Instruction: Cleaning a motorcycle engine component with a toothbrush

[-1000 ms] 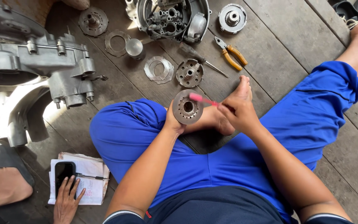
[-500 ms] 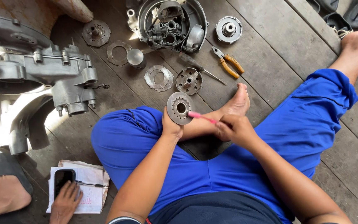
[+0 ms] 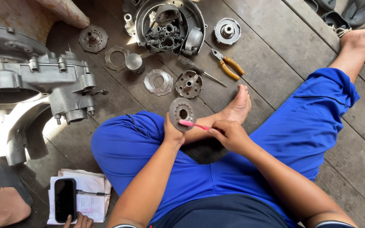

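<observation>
Round toothed clutch part, grey and grimy, held upright over the lap at frame centre, face turned toward the camera. Gripped from below and behind by the left hand, fingers clamped on its rim. Touched at its lower edge by the head of a pink brush, pinched in the right hand just at 4 o'clock from the part. Hands close together, not touching each other. Left forearm rising from 7 o'clock, right forearm from 5 o'clock, both elbows bent over blue trousers.

Cleaning seemingly in progress, judging by the dull surface (hard to tell how much grime is gone). Laid out at 12 o'clock on the wooden floor: a small hub, thin ring plates, orange-handled pliers, an open engine cover. Large crankcase at 10 o'clock. Someone else's fingers on a phone at 8 o'clock.
</observation>
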